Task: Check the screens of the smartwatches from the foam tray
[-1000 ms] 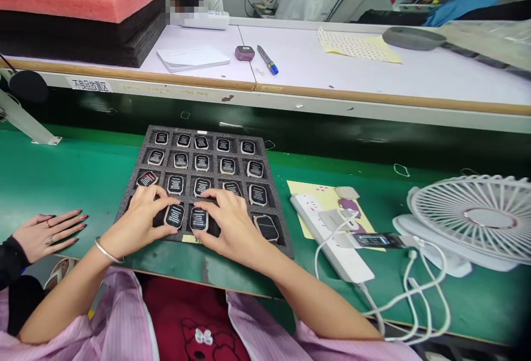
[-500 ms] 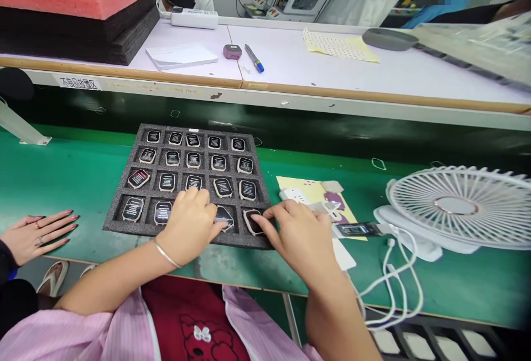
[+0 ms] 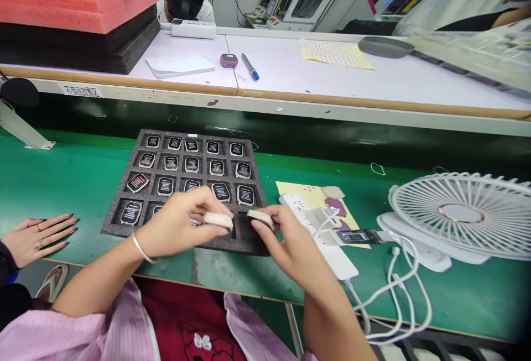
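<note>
Left-held watch [image 3: 218, 220]: turned so its pale side shows, above the near row of the foam tray [image 3: 108, 226], right of that row's middle.
Right-held watch [image 3: 260, 217]: pale side showing, above the tray's near-right corner.
Left hand [image 3: 176, 225]: grasping its watch between thumb and fingers, covering part of the near row.
Right hand [image 3: 292, 236]: pinching its watch by thumb and fingertips, reaching over the tray's right edge.
Tray watches [image 3: 245, 195]: screens up with small white text, 5 in each of the 3 far rows; 1 more sits in the near-left corner compartment, with others partly hidden by the left hand.
Reddish-screen watch [image 3: 138, 182]: askew, beside the tray's left edge.
Power strip [image 3: 337, 259]: right of the tray, overlapping a yellow sheet [image 3: 290, 188].
Fan [image 3: 460, 213]: white, toward the right end of the green worktop [image 3: 83, 167].
Co-worker's hand [image 3: 39, 237]: palm down at the worktop's near edge, left of the tray.
</note>
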### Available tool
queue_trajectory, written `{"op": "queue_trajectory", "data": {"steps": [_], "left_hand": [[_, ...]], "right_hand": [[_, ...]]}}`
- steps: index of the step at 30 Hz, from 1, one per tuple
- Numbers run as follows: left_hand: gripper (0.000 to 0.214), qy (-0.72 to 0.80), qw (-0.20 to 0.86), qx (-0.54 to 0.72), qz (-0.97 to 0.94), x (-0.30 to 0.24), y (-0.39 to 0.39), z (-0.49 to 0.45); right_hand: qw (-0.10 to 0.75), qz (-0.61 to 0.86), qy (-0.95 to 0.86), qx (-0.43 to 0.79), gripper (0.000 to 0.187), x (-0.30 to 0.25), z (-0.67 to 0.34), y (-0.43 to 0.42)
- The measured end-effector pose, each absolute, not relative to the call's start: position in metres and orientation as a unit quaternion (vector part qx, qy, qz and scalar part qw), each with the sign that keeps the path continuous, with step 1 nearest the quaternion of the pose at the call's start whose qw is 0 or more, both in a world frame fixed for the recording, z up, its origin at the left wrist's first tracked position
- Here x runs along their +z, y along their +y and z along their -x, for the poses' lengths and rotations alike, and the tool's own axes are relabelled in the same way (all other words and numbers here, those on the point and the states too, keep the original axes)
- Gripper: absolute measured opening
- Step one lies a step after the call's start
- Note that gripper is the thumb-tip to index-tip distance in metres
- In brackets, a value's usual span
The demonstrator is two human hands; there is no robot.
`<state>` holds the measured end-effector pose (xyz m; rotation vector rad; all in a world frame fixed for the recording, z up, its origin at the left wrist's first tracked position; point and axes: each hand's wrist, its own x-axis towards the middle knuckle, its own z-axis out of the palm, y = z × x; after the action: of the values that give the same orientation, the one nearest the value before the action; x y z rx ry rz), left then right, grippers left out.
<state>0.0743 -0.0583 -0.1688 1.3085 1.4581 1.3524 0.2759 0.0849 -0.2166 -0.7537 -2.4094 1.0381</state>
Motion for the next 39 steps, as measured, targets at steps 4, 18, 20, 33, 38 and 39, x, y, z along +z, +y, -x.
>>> {"op": "queue_trajectory", "data": {"steps": [4, 18, 20, 33, 38, 39], "left_hand": [[0.036, 0.585, 0.373, 0.63, -0.348, -0.159, -0.064, -0.042], [0.041, 0.702, 0.133, 0.586, -0.382, -0.154, -0.061, -0.02], [0.038, 0.715, 0.105, 0.569, -0.394, -0.154, -0.058, -0.018], [0.041, 0.71, 0.122, 0.581, -0.379, -0.183, -0.04, -0.013], [0.044, 0.702, 0.133, 0.586, -0.382, -0.187, -0.041, -0.013], [0.043, 0.702, 0.134, 0.586, -0.382, -0.187, -0.041, -0.013]], "right_hand": [[0.19, 0.199, -0.691, 0.669, 0.028, -0.204, -0.249, 0.084], [0.101, 0.088, -0.52, 0.843, 0.046, -0.158, -0.141, 0.075], [0.104, 0.067, -0.519, 0.846, 0.047, -0.16, -0.136, 0.076], [0.105, 0.063, -0.452, 0.884, 0.045, -0.192, -0.132, 0.088], [0.11, 0.051, -0.438, 0.891, 0.045, -0.193, -0.132, 0.09], [0.111, 0.049, -0.438, 0.891, 0.044, -0.193, -0.132, 0.091]]}}
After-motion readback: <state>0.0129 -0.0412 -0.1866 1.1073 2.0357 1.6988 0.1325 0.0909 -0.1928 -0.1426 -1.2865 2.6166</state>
